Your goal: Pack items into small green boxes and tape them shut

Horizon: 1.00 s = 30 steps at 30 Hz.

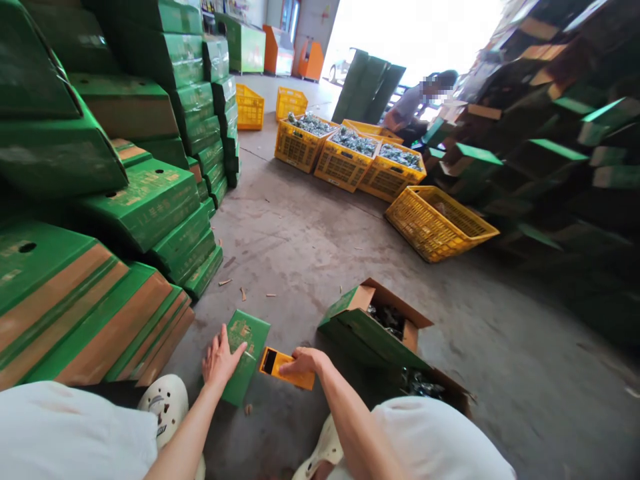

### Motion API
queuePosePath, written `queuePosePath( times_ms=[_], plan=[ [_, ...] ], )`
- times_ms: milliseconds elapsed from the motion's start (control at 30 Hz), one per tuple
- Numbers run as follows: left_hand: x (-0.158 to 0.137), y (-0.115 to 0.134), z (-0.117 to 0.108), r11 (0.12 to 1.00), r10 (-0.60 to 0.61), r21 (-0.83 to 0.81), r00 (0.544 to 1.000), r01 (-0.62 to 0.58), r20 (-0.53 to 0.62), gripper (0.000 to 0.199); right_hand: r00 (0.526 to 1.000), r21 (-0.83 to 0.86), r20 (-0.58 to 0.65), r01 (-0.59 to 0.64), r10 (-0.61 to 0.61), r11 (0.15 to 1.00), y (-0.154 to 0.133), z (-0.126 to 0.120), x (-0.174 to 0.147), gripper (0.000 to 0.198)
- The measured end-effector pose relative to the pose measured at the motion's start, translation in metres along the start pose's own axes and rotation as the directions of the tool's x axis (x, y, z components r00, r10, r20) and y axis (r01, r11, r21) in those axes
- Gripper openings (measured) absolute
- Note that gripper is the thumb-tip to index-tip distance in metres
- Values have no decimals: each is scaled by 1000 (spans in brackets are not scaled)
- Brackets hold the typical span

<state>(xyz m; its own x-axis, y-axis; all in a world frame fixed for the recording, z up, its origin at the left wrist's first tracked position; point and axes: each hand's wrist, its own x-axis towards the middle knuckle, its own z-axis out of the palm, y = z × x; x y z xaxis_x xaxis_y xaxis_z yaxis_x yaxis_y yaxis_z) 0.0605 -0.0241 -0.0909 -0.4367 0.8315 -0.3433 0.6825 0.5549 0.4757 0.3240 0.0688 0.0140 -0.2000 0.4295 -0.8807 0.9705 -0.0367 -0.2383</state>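
Note:
A closed green cardboard box [246,360] with pale gold print lies on the floor between my shoes. My left hand [220,357] rests on its left side and top, with the fingers spread. Just right of the box, my right hand [301,362] grips a flat orange-yellow object [295,378] with a dark panel at its left end. That end comes close to the green box's right edge; its exact kind is unclear. By my right arm stand open green cartons [355,320] holding dark, shiny wrapped items, partly hidden by my knee.
Stacked green boxes [170,207] rise on the left. Ahead are yellow crates [345,170] of shiny packets, and a tilted yellow basket [435,227] lies nearer. A co-worker [413,107] sits behind the crates. Piled cartons [545,160] line the right. Scraps lie on the floor.

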Motion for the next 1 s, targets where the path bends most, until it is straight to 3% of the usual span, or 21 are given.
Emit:
queuePosePath(
  times_ms=[67,200,300,400,567,733,867,1000],
  plan=[
    [9,3,0,997,-79,-1,996,79,48,93,1000,-25,19,25,-25,999,-4,-1,3,46],
    [25,7,-5,984,-137,-90,978,152,160,81,999,-76,-9,41,-42,996,-4,4,7,44],
    [7,15,2,991,-133,-2,991,133,22,86,998,-37,7,59,-58,998,2,15,10,38],
    [-30,23,17,977,-27,207,990,55,-137,106,996,-29,-33,81,-82,996,7,26,12,40],
    [-57,23,19,950,-7,312,1000,2,16,135,991,-27,-108,77,-79,997,5,33,9,41],
    [-53,27,8,953,-7,304,1000,-2,28,131,988,-26,-141,55,-58,998,-5,34,-3,35],
    [-62,40,1,973,-10,232,1000,7,12,126,994,-32,-98,50,-53,998,-6,17,-25,36],
    [-70,55,3,996,-90,11,977,89,191,128,996,-181,-79,26,-41,983,3,-31,-54,43]
  ],
)
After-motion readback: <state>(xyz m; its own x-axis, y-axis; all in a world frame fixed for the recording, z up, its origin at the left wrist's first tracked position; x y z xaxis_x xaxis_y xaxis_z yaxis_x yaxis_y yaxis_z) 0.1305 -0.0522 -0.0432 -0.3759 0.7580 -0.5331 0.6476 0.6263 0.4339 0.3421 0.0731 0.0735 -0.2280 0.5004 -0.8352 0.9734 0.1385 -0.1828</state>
